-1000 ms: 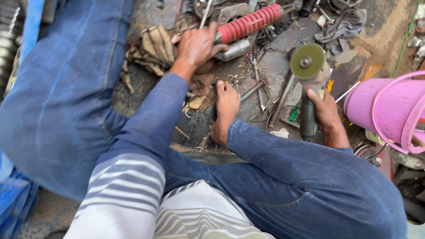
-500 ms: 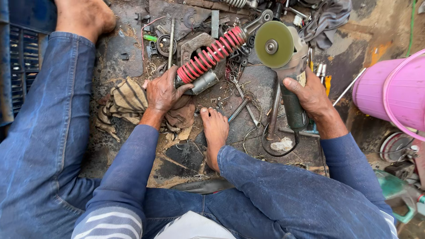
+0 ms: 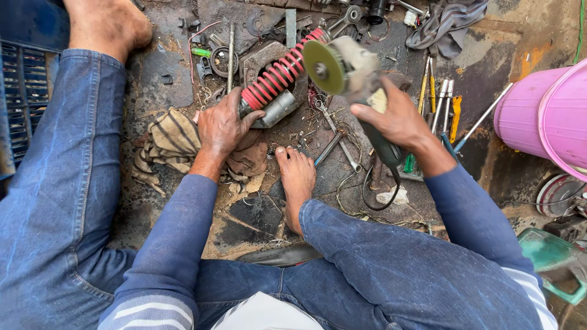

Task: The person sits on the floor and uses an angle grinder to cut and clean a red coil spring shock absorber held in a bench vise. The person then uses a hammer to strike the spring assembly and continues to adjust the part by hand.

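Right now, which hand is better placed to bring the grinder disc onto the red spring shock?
Right. The right hand already holds the angle grinder, its disc beside the red spring shock absorber. The left hand is busy pinning the shock down.

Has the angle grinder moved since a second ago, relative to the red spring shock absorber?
Yes. The angle grinder in the right hand has come left and up; its disc now sits by the red spring shock absorber.

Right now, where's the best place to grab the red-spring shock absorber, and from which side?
Grip the grey metal body at the lower end of the shock absorber, where the left hand already holds it, coming from the near-left side. That end is smooth, while the red coils give poor purchase and the angle grinder disc in the right hand hangs over the upper end.
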